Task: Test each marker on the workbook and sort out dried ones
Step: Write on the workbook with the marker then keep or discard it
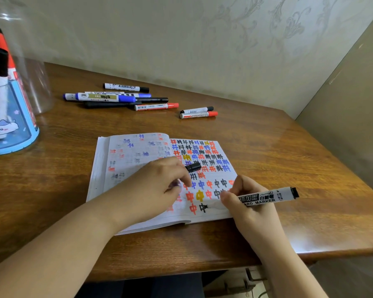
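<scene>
An open workbook lies on the wooden desk, its right page covered with red, blue, black and yellow characters. My right hand grips a white-barrelled black whiteboard marker, its tip down on the page beside a fresh black character. My left hand rests on the middle of the workbook and holds the marker's black cap between its fingers. Several capped markers lie in a loose pile at the back of the desk. A black and a red marker lie together, apart from that pile.
A clear plastic holder with a blue base stands at the far left with red and black capped markers inside. The desk meets a patterned wall at the back and a plain panel on the right. Its front edge runs below my wrists.
</scene>
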A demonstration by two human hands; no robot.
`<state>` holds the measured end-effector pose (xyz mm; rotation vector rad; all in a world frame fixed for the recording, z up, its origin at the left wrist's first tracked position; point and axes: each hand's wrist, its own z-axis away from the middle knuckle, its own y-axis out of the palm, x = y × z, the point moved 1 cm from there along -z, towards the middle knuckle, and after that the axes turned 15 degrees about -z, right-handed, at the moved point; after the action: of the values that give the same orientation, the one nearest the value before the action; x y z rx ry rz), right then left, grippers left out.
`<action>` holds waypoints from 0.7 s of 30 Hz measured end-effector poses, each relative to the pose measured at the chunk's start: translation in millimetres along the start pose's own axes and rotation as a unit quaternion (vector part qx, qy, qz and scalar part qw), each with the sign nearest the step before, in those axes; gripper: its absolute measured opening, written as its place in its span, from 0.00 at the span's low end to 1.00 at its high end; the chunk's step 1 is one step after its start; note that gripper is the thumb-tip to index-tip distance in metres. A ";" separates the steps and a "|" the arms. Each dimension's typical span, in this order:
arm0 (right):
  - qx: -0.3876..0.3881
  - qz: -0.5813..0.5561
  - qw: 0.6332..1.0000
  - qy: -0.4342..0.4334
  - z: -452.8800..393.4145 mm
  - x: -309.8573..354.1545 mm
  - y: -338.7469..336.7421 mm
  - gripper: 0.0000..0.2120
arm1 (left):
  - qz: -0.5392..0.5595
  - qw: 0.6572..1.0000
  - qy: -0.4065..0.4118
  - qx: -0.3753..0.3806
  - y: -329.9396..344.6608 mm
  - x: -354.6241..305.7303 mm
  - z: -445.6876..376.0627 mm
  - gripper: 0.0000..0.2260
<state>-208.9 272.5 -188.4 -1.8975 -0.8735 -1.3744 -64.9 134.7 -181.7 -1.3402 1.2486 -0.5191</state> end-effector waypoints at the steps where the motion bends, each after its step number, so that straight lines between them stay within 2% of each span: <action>1: -0.018 -0.008 1.000 -0.001 -0.7 1.6 -0.4 0.14 | 0.013 1.000 -0.019 -0.007 -3.4 0.6 -1.0 0.09; 5: -0.075 -0.009 0.997 0.008 -12.3 9.2 -4.6 0.14 | -0.041 0.996 -0.077 0.001 -16.7 2.6 -16.3 0.07; 11: -0.127 -0.024 0.991 0.041 -41.3 21.7 -2.1 0.12 | -0.138 0.986 -0.079 0.045 -14.8 -6.9 -52.5 0.18; 14: -0.124 -0.031 0.990 0.054 -45.0 25.2 2.0 0.11 | -0.192 0.979 -0.050 0.051 -6.0 -7.3 -58.6 0.12; 17: -0.115 -0.050 0.991 0.053 -44.0 25.6 5.0 0.11 | -0.116 0.990 -0.079 0.017 -6.1 -2.0 -52.7 0.06; 21: -0.102 -0.133 0.985 0.050 -42.7 30.2 13.1 0.11 | 0.022 0.996 -0.088 -0.003 -22.1 4.9 -33.5 0.05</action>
<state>-214.4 235.1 -149.8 -1.8917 -0.9965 -1.7624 -84.7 110.7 -155.8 -1.3306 1.1331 -0.3587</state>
